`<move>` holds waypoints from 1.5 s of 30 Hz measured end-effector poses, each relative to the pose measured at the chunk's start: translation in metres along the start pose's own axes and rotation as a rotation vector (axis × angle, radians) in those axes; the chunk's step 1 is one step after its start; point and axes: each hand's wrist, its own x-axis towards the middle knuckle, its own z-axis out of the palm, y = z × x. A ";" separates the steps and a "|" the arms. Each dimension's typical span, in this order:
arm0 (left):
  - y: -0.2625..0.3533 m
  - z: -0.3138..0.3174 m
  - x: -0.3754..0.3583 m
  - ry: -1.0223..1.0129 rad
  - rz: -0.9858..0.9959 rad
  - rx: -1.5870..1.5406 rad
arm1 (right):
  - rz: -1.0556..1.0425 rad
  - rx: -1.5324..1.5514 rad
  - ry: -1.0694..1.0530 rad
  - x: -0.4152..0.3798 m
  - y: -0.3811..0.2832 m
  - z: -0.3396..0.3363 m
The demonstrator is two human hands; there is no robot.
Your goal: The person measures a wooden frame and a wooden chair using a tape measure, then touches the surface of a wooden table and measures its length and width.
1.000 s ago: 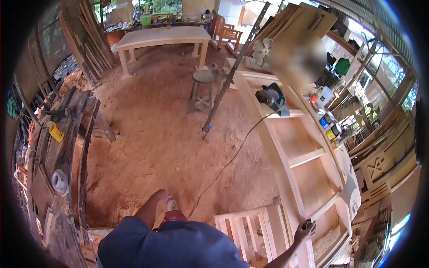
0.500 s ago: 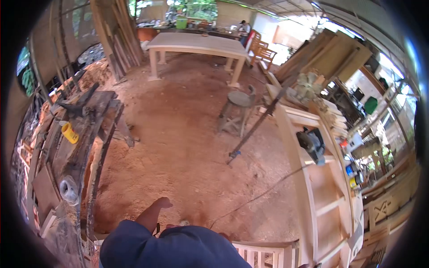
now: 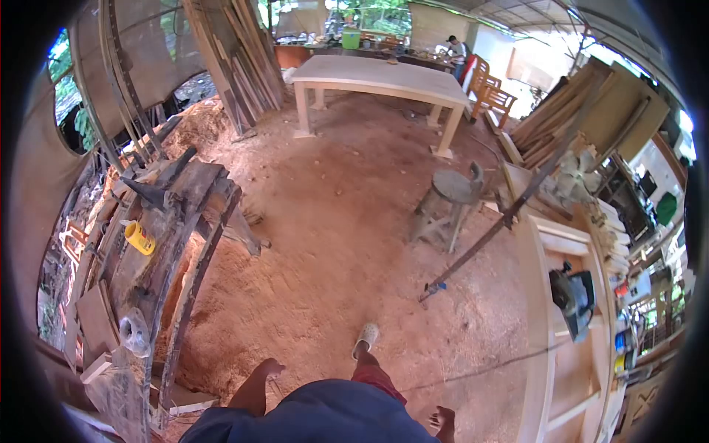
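Low in the view, my left hand (image 3: 272, 367) hangs over the sawdust-covered floor, fingers apart, holding nothing I can see. It is nearest the rough wooden workbench (image 3: 166, 244) on the left, without touching it. My right hand (image 3: 443, 419) hangs near the bottom edge with its fingers loosely spread and nothing visible in them. To its right lies a pale wooden frame (image 3: 533, 325) with a dark power tool (image 3: 572, 299) on it. My foot in a light shoe (image 3: 367, 336) is forward between the hands.
A yellow bottle (image 3: 139, 238) and a plastic roll (image 3: 134, 332) are on the workbench. Ahead stands a pale wooden table (image 3: 380, 76). A round stool (image 3: 452, 187) and a slanting pole (image 3: 509, 214) stand right of centre. A cord (image 3: 480, 371) crosses the floor. Another person (image 3: 458, 55) is at the back.
The view has shifted left and the room has moved rightward in it. My foot and right hand have come into sight. The slatted wooden piece at the bottom has left the view.
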 end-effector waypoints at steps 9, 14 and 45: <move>0.113 -0.073 0.136 0.086 0.496 0.503 | -0.331 -0.278 -0.457 0.046 -0.254 0.143; 0.254 -0.131 0.135 0.322 0.543 0.135 | -1.055 -1.211 -0.297 0.107 -0.381 0.190; 0.712 -0.551 0.511 0.169 0.464 -0.229 | -0.864 -1.303 -0.441 0.165 -0.858 0.400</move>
